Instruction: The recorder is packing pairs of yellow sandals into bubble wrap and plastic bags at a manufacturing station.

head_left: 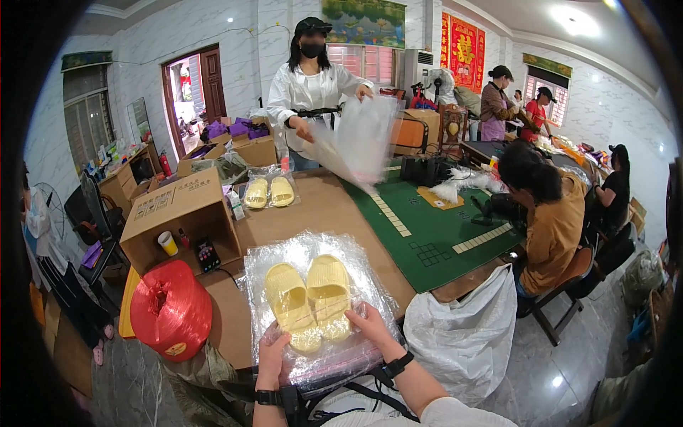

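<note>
A pair of pale yellow slippers (pixel 329 286) lies side by side in front of me, toes away, apparently inside a clear plastic bag (pixel 373 274) with glare across it. More clear bags seem to be stacked flat beneath. My left hand (pixel 271 349) is closed on the bag's near left side, its thumb by the left slipper's near end. On the other side my right hand (pixel 371 329) grips the bag beside the right slipper, thumb on top. Fingers of both hands are partly hidden under the plastic.
Left stand a red twine roll (pixel 171 309) and an open cardboard box (pixel 181 220) holding a cup. Another bagged yellow pair (pixel 269 192) lies farther back. Across the table a co-worker (pixel 313 92) handles clear plastic sheeting (pixel 366 135). A white sack (pixel 462 334) hangs at right, near a green mat (pixel 427 242).
</note>
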The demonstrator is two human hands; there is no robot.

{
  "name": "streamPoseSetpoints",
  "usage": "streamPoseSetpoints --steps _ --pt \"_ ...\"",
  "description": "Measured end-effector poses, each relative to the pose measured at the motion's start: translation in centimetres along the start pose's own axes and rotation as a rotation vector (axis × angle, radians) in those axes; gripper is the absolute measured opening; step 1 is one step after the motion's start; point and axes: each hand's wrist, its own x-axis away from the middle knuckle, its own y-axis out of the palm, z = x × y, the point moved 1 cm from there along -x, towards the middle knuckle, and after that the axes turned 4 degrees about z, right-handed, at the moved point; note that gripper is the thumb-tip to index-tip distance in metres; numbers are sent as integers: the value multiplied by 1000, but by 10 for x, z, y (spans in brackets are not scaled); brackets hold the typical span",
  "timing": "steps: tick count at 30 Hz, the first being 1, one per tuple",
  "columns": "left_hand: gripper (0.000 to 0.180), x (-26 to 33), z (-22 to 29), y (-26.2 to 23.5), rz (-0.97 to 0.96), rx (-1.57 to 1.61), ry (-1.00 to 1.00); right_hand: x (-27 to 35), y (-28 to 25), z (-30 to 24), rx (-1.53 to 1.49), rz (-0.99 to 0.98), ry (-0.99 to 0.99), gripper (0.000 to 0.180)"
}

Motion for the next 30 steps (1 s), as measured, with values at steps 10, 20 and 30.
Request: streamPoseSetpoints --steps 10,20,30 --pt "60 -1 -3 -3 9 12 -11 1 1 -4 -18 -6 -11 46" --pt "59 7 9 7 20 10 -22 4 1 -6 -50 -11 9 51" --pt "57 -1 -4 -1 26 12 -7 3 0 -7 -2 -4 46 52"
